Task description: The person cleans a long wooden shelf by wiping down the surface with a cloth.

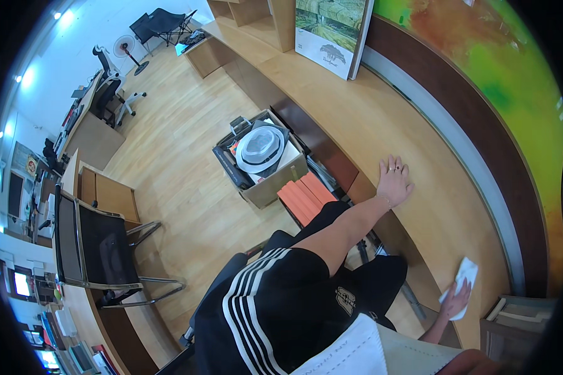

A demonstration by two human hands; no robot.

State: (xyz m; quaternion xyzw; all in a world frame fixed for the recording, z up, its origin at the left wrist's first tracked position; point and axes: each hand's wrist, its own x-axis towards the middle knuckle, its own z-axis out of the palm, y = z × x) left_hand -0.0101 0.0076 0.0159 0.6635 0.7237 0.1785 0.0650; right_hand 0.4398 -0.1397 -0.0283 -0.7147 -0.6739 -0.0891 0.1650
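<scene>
My left hand (394,181) lies flat on the light wooden counter (413,209), its fingers spread and nothing in it. A ring shows on one finger and a thin bracelet circles the wrist. Farther along the counter, at the lower right, my right hand (456,301) holds a folded white cloth (467,273) against the wood. Part of the cloth is covered by my fingers; whether it is fabric or paper I cannot tell.
A large picture book (330,37) stands upright on the counter's far part. Below the counter, a cardboard box (275,183) holds a pale hat (260,149), beside orange-red folders (306,199). A grey bin-like container (519,325) stands at the lower right. A black chair (109,250) is at the left.
</scene>
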